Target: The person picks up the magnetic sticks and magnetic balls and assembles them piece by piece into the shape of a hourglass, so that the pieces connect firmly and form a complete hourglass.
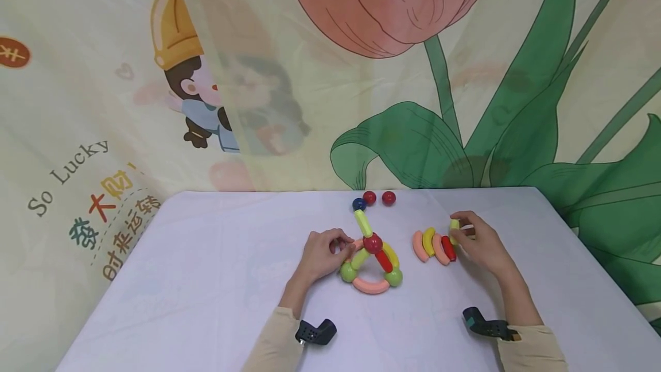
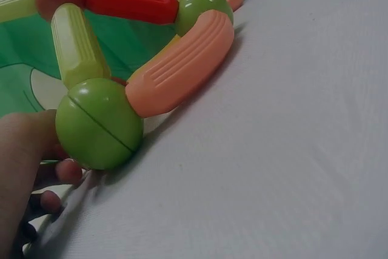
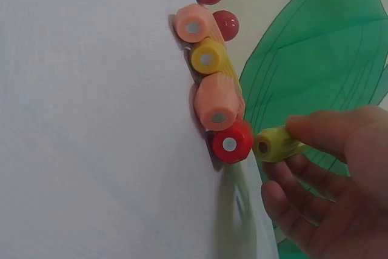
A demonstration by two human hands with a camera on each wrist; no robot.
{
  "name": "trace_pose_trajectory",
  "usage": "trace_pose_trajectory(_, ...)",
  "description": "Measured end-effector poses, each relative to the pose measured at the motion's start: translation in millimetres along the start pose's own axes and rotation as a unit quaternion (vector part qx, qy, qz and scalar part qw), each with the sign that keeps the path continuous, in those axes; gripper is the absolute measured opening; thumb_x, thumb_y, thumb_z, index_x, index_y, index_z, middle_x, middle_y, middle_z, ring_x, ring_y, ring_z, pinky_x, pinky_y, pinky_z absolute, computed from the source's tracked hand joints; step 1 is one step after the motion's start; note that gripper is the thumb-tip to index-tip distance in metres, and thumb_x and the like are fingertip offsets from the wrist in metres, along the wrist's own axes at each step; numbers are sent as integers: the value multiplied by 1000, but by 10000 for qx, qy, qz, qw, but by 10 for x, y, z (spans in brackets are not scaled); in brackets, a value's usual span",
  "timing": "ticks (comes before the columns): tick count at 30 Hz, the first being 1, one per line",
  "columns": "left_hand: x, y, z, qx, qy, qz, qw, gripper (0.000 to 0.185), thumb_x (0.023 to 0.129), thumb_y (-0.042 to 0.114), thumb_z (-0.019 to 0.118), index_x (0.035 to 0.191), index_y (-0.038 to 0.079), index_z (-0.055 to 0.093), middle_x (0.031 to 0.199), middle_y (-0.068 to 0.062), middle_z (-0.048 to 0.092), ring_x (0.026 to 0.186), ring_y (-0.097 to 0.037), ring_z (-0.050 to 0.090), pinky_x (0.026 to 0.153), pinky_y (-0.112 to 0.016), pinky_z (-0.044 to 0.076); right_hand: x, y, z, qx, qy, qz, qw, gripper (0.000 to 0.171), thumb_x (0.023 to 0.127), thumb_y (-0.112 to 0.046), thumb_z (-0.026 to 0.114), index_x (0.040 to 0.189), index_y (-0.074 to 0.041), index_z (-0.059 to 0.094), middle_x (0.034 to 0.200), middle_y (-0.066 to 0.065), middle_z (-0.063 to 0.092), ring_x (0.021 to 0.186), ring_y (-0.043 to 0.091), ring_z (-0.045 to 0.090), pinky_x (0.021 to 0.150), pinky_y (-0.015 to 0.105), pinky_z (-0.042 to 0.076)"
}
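Note:
A magnetic ball-and-rod structure (image 1: 370, 286) stands on the white table, with a ring of curved rods and green balls below and a red ball on top. At its left side my left hand (image 1: 324, 254) holds a pink curved rod beside a green ball (image 2: 100, 124); that grip is partly hidden in the left wrist view. My right hand (image 1: 480, 243) pinches a yellow-green magnetic rod (image 3: 279, 144) between thumb and fingers. This rod is at the right end of a row of loose rods, close beside a red rod (image 3: 233, 142).
Loose pink rods (image 1: 420, 246) and a yellow rod (image 1: 428, 241) lie in the same row. Two red balls (image 1: 389, 198) sit near the table's back edge. From the structure's top, a yellow-green rod (image 1: 363, 223) with a blue ball (image 1: 359, 204) sticks out.

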State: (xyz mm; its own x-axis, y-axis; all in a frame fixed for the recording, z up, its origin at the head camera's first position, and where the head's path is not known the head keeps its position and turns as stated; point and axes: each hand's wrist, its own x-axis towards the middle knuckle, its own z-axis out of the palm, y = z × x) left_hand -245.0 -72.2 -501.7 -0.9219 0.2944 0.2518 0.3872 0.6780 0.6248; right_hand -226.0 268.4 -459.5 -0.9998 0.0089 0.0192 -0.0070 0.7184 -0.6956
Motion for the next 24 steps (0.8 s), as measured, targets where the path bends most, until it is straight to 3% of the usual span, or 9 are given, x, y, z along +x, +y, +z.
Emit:
trace_pose_trajectory(7,1,17,-14,-8,-113,-79,9999,10,84,33,66,91,27,70,67,14,56,60,-5,44,59,-20,32,0,-39,10,256,184,-227,9992,41,96,-20,53,132,-3,43,124,24,49,107,39,52,78,43,55)
trace_pose_trajectory(18,-12,42,-31,93,-184,-78,9998,16,84,31,64,99,28,69,69,13,55,62,-5,43,65,-26,28,5,-99,66,424,320,-181,9984,40,96,-24,51,131,-6,44,124,20,49,97,31,55,66,27,51)
trace_pose_trajectory(24,-12,35,-23,129,-189,-55,9997,16,85,32,64,99,28,69,70,13,56,63,-4,43,65,-25,28,9,-153,101,446,246,-183,9985,41,96,-27,52,131,-7,44,124,20,49,96,31,57,68,23,52)
